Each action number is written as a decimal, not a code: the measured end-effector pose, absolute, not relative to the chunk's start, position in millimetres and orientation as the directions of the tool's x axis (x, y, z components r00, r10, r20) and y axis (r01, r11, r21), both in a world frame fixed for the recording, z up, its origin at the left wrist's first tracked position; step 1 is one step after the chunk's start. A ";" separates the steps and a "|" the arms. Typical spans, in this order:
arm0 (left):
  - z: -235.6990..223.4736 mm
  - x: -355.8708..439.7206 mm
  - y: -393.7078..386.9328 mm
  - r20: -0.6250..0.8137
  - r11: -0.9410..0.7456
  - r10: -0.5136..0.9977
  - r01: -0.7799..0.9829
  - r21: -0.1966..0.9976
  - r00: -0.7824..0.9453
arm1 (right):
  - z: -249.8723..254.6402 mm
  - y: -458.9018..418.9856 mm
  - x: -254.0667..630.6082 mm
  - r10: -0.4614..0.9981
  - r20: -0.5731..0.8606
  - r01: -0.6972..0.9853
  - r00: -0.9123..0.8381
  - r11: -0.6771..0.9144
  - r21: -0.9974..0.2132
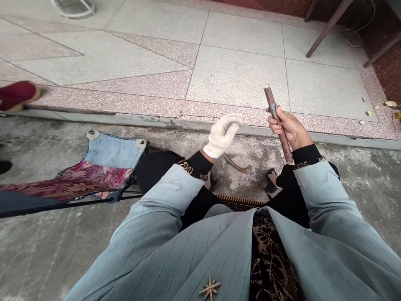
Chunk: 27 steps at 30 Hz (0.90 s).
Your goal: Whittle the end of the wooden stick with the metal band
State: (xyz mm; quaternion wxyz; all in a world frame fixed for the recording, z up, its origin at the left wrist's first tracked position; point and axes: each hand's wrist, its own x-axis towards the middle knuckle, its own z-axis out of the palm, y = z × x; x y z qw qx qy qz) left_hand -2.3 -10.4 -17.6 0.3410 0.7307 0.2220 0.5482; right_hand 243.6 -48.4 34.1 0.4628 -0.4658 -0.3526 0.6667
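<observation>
My right hand [290,129], bare, is wrapped round a brown wooden stick [285,144] that stands tilted, its cut end up. Grey wire [272,108] is wound in a tight band around the stick, just above my fingers. Apart from the stick, to its left, my left hand [222,134] wears a white knitted glove. Its fingers curl toward the thumb in a pinch; whatever lies between them, if anything, is too small to make out. Below the gloved hand, a thin bent branch [236,164] lies on the concrete.
A folding lounger [108,152] with denim and floral cloth stands at my left. Ahead, a low step edge [169,122] borders the tiled floor [238,69]. Another person's red shoe [20,95] is at far left. Dark wooden legs [327,29] stand at upper right, near fallen yellow leaves [390,103].
</observation>
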 end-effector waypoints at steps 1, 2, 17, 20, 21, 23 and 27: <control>-13.7 -3.0 -10.5 0.589 -0.585 0.775 -0.093 0.806 0.230 | 33.5 -48.2 244.6 0.951 -0.284 -0.289 -0.124 -0.309 -0.906; -9.9 -4.1 -9.7 0.514 -0.497 0.842 -0.136 0.857 0.167 | 33.3 -48.0 245.4 0.955 -0.276 -0.285 -0.107 -0.296 -0.912; 3.8 -37.0 3.5 0.161 -0.086 0.963 -0.321 0.943 0.214 | 39.6 -44.4 245.3 0.966 -0.227 -0.232 0.122 -0.195 -0.953; 1.1 -36.1 3.2 0.294 -0.236 0.912 -0.220 0.947 0.286 | 38.1 -44.4 244.4 0.965 -0.225 -0.229 0.131 -0.192 -0.954; 0.4 -36.0 3.0 0.320 -0.263 0.889 -0.206 0.942 0.329 | 37.4 -44.9 244.4 0.966 -0.222 -0.224 0.135 -0.188 -0.956; -0.5 -36.4 2.0 0.341 -0.278 0.844 -0.206 0.938 0.415 | 35.6 -46.0 244.8 0.967 -0.209 -0.213 0.147 -0.175 -0.961; 0.3 -37.1 -1.9 0.351 -0.280 0.805 -0.217 0.935 0.478 | 32.1 -47.9 247.0 0.969 -0.187 -0.223 0.164 -0.149 -0.963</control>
